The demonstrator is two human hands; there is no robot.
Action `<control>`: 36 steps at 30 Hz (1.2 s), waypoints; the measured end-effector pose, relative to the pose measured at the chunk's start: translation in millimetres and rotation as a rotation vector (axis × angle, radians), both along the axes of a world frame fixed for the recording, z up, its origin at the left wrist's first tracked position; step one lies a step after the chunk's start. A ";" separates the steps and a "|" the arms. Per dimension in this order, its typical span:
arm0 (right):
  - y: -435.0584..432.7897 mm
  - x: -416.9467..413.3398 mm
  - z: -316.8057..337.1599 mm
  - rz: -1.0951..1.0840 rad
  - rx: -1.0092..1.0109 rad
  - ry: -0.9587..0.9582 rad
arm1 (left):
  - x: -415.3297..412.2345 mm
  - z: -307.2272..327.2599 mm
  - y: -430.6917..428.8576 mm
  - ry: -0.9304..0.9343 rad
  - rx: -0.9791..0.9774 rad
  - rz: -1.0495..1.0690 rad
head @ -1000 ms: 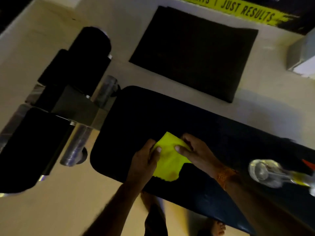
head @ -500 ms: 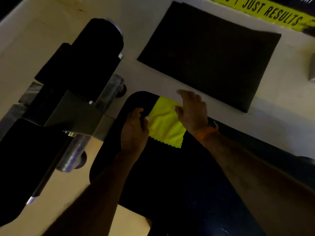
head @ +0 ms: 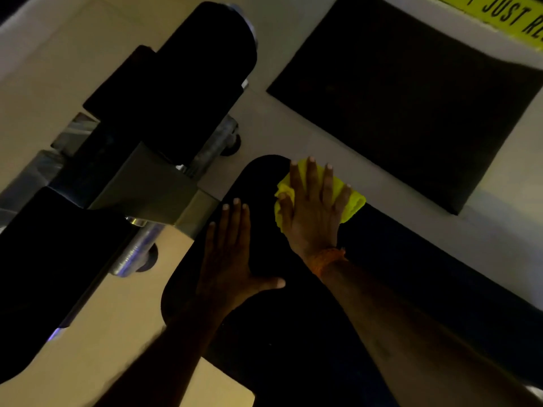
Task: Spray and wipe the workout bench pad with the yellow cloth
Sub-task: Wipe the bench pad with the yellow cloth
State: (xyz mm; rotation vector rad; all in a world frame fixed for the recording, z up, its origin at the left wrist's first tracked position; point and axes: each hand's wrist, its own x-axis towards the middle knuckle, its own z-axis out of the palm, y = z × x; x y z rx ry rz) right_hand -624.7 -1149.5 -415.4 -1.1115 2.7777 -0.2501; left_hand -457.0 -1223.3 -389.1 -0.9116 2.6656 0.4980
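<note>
Left hand (head: 226, 259) is nearest: flat, palm down, fingers straight and together, thumb out, holding nothing, resting on the pad (head: 264, 333) near its rounded end. Reads as a brace, so leave it planted while the other hand works, and shift it only once its own patch needs a pass. Right hand (head: 311, 212) is further out, fingers splayed wide and pressing the cloth (head: 354, 201) flat, not curled round it. The cloth is bunched under the palm at the pad's far corner, apparently lapping over the far edge. Step looks like wiping the end section. To do it well: spread the cloth out so more of it contacts the pad, press through the palm rather than the fingertips, and run overlapping strokes along the pad's length. Follow the rounded end and roll over the edge, where sweat likely collects. Main risk is the cloth slipping off the far side onto the floor (head: 293, 118), so hook the thumb on it near the edge. Can't tell from the dark vinyl whether it's wet, and no spray bottle is in view. Frame (head: 152, 186) and rollers (head: 205, 69) sit just beyond the end, so stop strokes short of them. Mat (head: 411, 98) and banner (head: 514, 16) are further back and irrelevant.
</note>
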 end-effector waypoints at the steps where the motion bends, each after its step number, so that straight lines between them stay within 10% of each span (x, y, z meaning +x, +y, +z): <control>1: -7.9 0.5 -0.5 -0.018 -0.003 -0.006 | 0.1 -1.6 0.5 0.002 -0.007 0.004; 7: 8.2 -23.9 1.1 0.599 -0.016 0.023 | 0.6 -0.6 2.7 -0.010 0.029 0.054; 11: -42.2 -16.3 5.3 0.155 -0.051 -0.090 | -0.8 1.5 1.8 -0.007 0.031 0.045; 16: -31.5 -25.2 2.8 0.626 -0.079 0.012 | 1.9 3.3 4.7 -0.013 0.026 0.058; 20: -50.1 -26.6 6.7 0.362 0.035 -0.002 | 1.2 3.6 8.0 -0.033 0.010 0.066; 25: -32.2 -54.6 13.7 0.750 0.077 0.032 | 1.7 3.6 7.7 -0.014 0.017 0.094; 29: -16.8 -30.6 15.3 0.365 0.040 -0.039 | -1.0 5.1 21.7 -0.012 -0.006 0.092; 33: 46.4 -27.4 5.5 0.578 0.009 0.107 | -7.1 5.7 36.6 0.007 0.021 0.107; 36: 67.1 -40.0 5.1 0.333 0.030 0.129 | -14.0 3.8 45.9 0.017 0.027 0.080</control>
